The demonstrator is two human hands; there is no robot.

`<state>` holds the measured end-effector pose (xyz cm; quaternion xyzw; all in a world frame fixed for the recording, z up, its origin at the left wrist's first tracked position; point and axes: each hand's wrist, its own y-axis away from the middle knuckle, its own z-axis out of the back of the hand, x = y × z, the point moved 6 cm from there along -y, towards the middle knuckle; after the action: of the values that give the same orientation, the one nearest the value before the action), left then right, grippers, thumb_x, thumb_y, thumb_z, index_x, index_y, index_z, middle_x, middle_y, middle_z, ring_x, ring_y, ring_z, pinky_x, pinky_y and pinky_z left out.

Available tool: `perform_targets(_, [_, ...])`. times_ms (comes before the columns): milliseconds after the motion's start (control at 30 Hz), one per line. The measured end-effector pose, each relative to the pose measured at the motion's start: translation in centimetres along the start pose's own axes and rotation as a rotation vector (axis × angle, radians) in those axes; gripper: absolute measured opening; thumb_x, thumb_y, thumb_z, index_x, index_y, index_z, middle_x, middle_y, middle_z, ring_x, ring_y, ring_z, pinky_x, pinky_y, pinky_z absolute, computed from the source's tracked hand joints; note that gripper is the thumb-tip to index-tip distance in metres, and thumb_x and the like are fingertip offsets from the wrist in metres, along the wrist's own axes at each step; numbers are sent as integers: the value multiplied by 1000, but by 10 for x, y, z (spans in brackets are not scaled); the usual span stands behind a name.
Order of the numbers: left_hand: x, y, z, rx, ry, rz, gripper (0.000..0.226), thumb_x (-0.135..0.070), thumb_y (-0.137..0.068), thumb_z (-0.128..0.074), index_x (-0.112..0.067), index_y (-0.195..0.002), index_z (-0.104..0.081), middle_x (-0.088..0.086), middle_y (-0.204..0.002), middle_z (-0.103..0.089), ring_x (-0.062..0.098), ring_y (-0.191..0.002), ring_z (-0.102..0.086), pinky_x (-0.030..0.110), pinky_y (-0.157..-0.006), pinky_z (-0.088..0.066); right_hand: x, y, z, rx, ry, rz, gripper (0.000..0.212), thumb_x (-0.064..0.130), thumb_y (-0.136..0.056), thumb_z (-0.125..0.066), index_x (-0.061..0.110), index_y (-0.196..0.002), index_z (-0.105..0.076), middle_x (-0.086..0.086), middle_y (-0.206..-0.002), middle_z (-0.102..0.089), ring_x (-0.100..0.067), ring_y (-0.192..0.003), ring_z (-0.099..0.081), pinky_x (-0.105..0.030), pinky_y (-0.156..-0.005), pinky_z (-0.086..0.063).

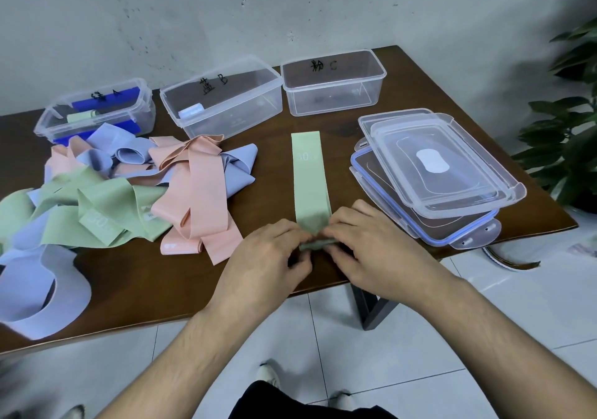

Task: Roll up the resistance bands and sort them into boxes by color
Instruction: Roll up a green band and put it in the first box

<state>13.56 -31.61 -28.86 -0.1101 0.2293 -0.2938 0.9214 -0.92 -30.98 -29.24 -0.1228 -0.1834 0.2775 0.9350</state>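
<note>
A green resistance band (309,173) lies flat and straight on the brown table (181,283), running away from me. Its near end is curled into a small roll, pinched between my left hand (269,254) and my right hand (368,244). Three clear boxes stand along the back: the left box (51,121) holds a rolled green band (80,117), the middle box (268,95) holds a rolled pale blue band (191,111), and the right box (374,86) looks empty. A tangled heap of green, pink and pale blue bands (129,189) lies at the left.
A stack of clear lids (436,173) lies at the table's right, close beside my right hand. A potted plant (568,121) stands past the right edge. The table's front edge runs just under my wrists, with white floor tiles below.
</note>
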Motion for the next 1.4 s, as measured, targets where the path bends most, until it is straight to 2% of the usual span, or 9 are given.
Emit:
perform_targets(133, [2, -1, -1, -1, -2, 43, 19, -17, -87, -68, -18, -105, -74, -8, -101, -63, 16, -82, -57, 31, -71, -51, -5, 1, 0, -59, -8, -68, 24, 31, -93, -58, 21, -109, -73, 8, -102, -59, -18, -89, -47, -36, -83, -49])
perform_targets(333, [9, 3, -4, -7, -58, 37, 35, -34, -96, -43, -22, -112, -72, -8, -115, -56, 17, -97, -50, 41, -76, -51, -2, 5, 1, -86, -96, -114, 25, 20, -89, -69, 25, -113, -68, 11, -107, -61, -11, -89, -44, -20, -84, -39])
perform_targets(467, [10, 7, -6, -88, -17, 47, 31, -29, -94, -52, -19, -117, -69, -5, -117, -59, 18, -102, -52, 41, -83, -50, -8, 2, -3, -90, -101, -142, 19, 16, -88, -71, 23, -106, -69, 12, -105, -63, -6, -85, -40, -19, -80, -37])
perform_targets(700, [8, 1, -4, -160, 10, 1, 16, -21, -88, -63, -18, -100, -73, -8, -103, -66, 13, -87, -53, 32, -77, -49, -12, 2, -5, -81, -153, -195, 19, 21, -94, -66, 22, -112, -71, 14, -107, -63, -11, -90, -45, -25, -84, -44])
perform_targets(833, [13, -3, -2, -122, 11, 21, 16, -16, -88, -69, -21, -102, -74, -9, -105, -69, 15, -93, -57, 38, -79, -53, -13, -1, -4, -87, -130, -210, 22, 24, -94, -65, 22, -114, -73, 14, -108, -61, -12, -94, -44, -26, -86, -46])
perform_targets(967, [17, -10, 0, -60, -3, 13, 23, -28, -92, -56, -22, -106, -74, -9, -107, -70, 16, -95, -57, 43, -76, -53, -10, -7, -2, -93, -129, -198, 24, 26, -91, -69, 23, -114, -70, 12, -108, -60, -14, -94, -48, -20, -83, -41])
perform_targets(1067, [23, -16, 0, -17, 8, 51, 21, -25, -95, -59, -24, -110, -73, -12, -108, -70, 15, -98, -56, 44, -78, -52, -14, -9, -5, -92, -174, -257, 18, 24, -92, -68, 24, -110, -69, 13, -108, -62, -12, -97, -50, -21, -84, -42])
perform_targets(1200, [21, -14, 2, -80, -13, 26, 21, -29, -96, -56, -24, -108, -73, -11, -109, -69, 14, -96, -57, 43, -77, -51, -21, -13, -6, -69, -194, -301, 16, 29, -94, -65, 26, -110, -70, 14, -110, -64, -11, -101, -49, -20, -87, -39])
perform_targets(1400, [22, -12, -4, -84, -49, 25, 24, -20, -89, -72, -21, -113, -71, -6, -113, -66, 17, -93, -56, 44, -74, -53, -23, -16, -7, -96, -151, -298, 21, 29, -97, -62, 23, -115, -71, 12, -112, -63, -7, -101, -41, -20, -88, -38])
